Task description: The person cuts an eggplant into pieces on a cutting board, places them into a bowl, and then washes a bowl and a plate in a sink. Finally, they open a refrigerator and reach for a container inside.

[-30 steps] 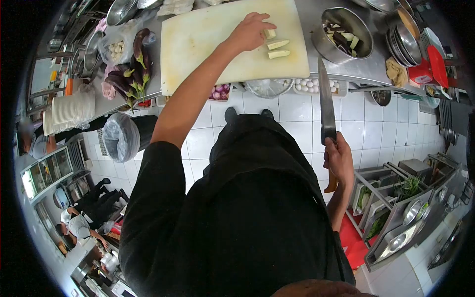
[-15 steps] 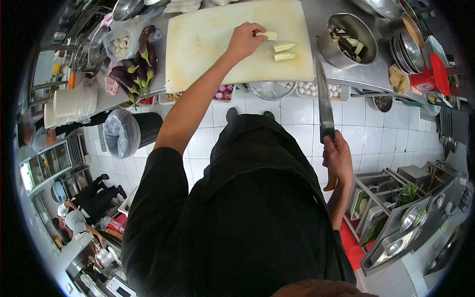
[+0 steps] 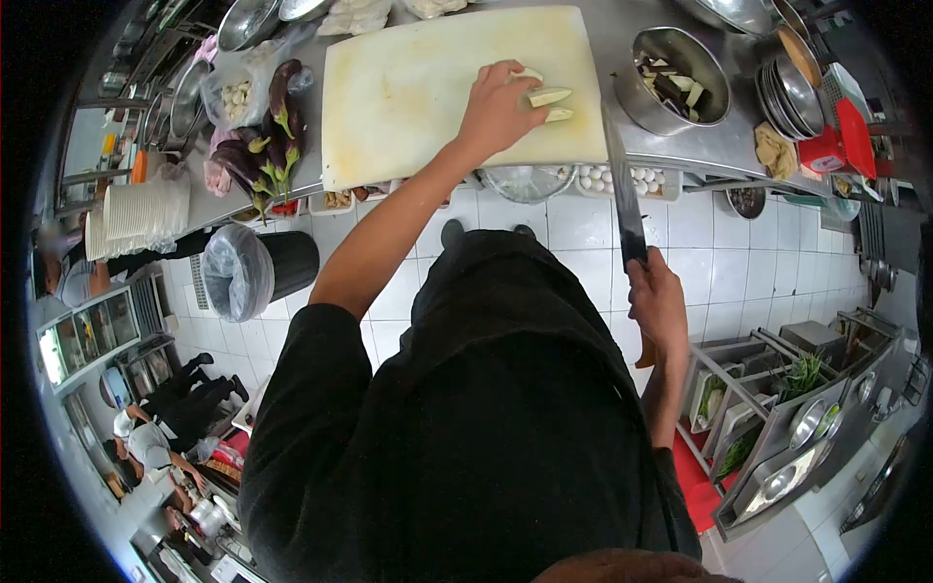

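Three peeled-looking, pale eggplant wedges lie on the right part of a white cutting board (image 3: 408,87). My left hand (image 3: 501,109) is over them, its fingers spread around the middle wedge (image 3: 550,96). Part of the upper wedge (image 3: 529,74) and of the lower wedge (image 3: 559,115) is hidden by the fingers. My right hand (image 3: 658,299) grips a large kitchen knife (image 3: 627,199) by its handle, blade pointing forward, its tip beside the board's right edge. A steel pot (image 3: 643,109) to the right holds cut eggplant pieces (image 3: 671,87) with dark skin.
Whole eggplants (image 3: 243,160) and a bag of garlic (image 3: 235,97) lie left of the board. Stacked steel bowls (image 3: 792,97) and a red container (image 3: 855,136) stand at the right. Below are a tray of eggs (image 3: 646,180) and a lined bin (image 3: 238,272). Other people work at far left.
My left hand has let go of the upper wedge and moved right and toward me, fingers spreading over the wedges. The knife has shifted slightly left in my right hand.
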Demonstrator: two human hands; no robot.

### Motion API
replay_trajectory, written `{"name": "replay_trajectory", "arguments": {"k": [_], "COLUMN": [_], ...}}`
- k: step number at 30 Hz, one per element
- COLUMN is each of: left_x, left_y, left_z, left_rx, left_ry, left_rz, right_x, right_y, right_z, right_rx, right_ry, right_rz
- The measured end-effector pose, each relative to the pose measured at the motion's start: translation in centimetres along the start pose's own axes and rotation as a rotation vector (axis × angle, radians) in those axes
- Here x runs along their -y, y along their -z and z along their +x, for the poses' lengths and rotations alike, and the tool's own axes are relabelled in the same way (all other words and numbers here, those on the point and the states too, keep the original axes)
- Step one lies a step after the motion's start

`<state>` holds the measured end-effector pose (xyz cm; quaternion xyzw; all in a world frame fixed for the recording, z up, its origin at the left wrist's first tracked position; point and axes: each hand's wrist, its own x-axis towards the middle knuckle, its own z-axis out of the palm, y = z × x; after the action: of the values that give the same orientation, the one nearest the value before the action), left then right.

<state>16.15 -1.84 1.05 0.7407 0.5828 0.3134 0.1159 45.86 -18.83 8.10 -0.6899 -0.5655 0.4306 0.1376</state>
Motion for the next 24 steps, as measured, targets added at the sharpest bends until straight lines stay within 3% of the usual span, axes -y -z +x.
{"name": "replay_trajectory", "arguments": {"k": [5, 24], "left_x": [0.7, 0.9], "left_y": [-1.9, -1.7], "left_z": [-1.1, -0.3], "left_rx": [-0.006, 0.062], "left_ry": [-0.081, -0.091], "left_rz": [-0.136, -0.171], "right_x": [2.8, 8.1], "right_y": [-1.2, -4.9], "right_z": [0.9, 5.6], "right_rx": [-0.042, 0.030], "right_ry": [0.175, 0.093], "right_rz": [-0.269, -0.521]}}
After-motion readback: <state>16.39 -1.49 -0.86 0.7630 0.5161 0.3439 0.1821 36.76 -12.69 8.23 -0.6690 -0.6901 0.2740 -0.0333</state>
